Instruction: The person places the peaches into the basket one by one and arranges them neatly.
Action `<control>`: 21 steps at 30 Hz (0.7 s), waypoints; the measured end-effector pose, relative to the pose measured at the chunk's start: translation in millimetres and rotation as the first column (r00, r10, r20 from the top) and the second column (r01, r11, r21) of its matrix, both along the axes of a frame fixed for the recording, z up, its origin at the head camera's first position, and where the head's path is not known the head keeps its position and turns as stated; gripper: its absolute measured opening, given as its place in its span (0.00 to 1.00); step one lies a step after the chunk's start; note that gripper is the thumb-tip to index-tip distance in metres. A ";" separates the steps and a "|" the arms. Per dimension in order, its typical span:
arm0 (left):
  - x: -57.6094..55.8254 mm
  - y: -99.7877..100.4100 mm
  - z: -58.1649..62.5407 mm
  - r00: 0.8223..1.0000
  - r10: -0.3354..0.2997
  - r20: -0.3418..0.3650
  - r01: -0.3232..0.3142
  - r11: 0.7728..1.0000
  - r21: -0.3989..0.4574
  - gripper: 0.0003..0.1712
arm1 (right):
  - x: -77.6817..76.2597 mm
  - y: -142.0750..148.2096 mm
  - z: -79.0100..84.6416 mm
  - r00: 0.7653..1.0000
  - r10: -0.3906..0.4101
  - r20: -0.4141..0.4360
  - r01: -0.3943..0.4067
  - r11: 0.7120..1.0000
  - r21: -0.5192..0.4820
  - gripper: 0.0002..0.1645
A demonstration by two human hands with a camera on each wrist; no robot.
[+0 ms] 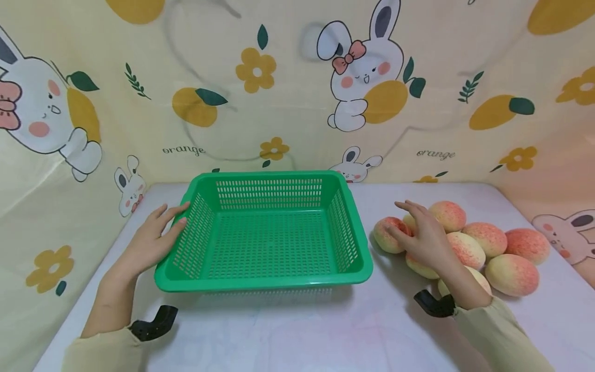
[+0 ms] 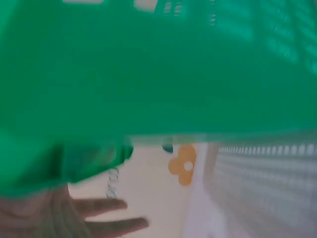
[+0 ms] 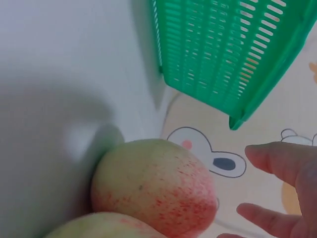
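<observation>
A green plastic basket with slotted walls stands on the table, with nothing inside. My left hand rests at its left rim, thumb and forefinger touching the edge. Two other fingers stretch out straight beside the basket in the left wrist view. My right hand hovers over a group of peaches at the right, fingers spread, holding nothing. Nearest its fingertips is a yellow-and-red peach, also large in the right wrist view as a rounded peach. My hand and forearm partly hide several peaches.
Several more peaches, such as a reddish peach and a yellow-pink peach, lie close together on the white table. A cloth printed with rabbits and oranges hangs behind and along the sides.
</observation>
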State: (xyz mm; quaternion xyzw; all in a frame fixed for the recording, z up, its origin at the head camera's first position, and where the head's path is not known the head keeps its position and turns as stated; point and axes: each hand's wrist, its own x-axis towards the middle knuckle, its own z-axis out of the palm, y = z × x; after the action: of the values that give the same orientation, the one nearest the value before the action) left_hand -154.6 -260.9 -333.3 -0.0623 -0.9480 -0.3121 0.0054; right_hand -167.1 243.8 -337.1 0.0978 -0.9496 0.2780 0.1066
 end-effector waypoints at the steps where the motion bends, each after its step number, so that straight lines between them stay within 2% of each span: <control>1: -0.9 -3.0 -0.4 1.000 -0.012 0.022 0.011 0.999 0.042 0.33 | -0.5 0.6 0.0 1.000 -0.009 0.007 0.010 1.000 -0.009 0.37; 6: -2.2 -13.2 -5.3 0.990 -0.068 0.121 0.037 0.970 0.239 0.34 | -1.5 4.5 0.1 0.996 -0.062 0.072 0.066 0.997 -0.050 0.40; 11: -3.7 -14.9 -13.1 0.981 -0.092 0.171 0.025 0.934 0.356 0.35 | -1.6 7.0 1.3 0.981 -0.090 0.172 0.100 0.994 -0.049 0.43; 14: -3.6 -15.6 -16.7 0.974 -0.121 0.190 0.028 0.902 0.430 0.34 | -2.9 5.4 2.3 0.976 -0.088 0.199 0.096 0.995 -0.032 0.44; 16: -3.3 -16.2 -18.1 0.971 -0.137 0.198 0.029 0.883 0.469 0.34 | -4.7 3.7 2.8 0.977 -0.086 0.197 0.090 0.996 -0.011 0.44; 18: -3.1 -16.4 -18.6 0.969 -0.141 0.202 0.027 0.875 0.483 0.34 | -7.0 2.3 3.4 0.976 -0.086 0.203 0.085 0.996 0.013 0.43; 21: -3.1 -16.0 -18.9 0.970 -0.141 0.198 0.030 0.877 0.479 0.34 | -10.5 0.4 3.6 0.972 -0.082 0.222 0.074 0.996 0.043 0.41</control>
State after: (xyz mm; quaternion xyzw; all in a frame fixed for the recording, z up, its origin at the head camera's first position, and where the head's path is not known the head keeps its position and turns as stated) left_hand -157.7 -276.9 -352.2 -0.0651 -0.8337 -0.5389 -0.1014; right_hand -177.5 244.2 -333.6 0.0303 -0.9633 0.2664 0.0082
